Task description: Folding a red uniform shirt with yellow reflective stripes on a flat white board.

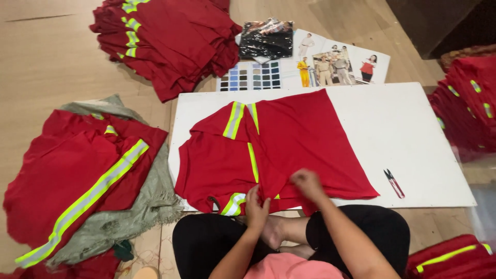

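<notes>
Both forearms reach up from the bottom centre of the frame. The left hand (256,206) is closed in a pinch, fingers curled. The right hand (308,184), slightly blurred, lies palm down just beside it, fingers bent.

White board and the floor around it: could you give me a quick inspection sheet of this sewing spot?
Surface: white board lying on a wooden floor.
Job's things: red garment with yellow reflective strips, spread on the board.
Clutter: small thread snips on the board; colour swatch card and photo sheets beyond it.
Grippers: left hand and right hand both pinch the garment's near edge with their fingers.
Cables: nothing seen.
Surroundings: red garment stacks at top left, right and on a grey-green cloth at left.
</notes>
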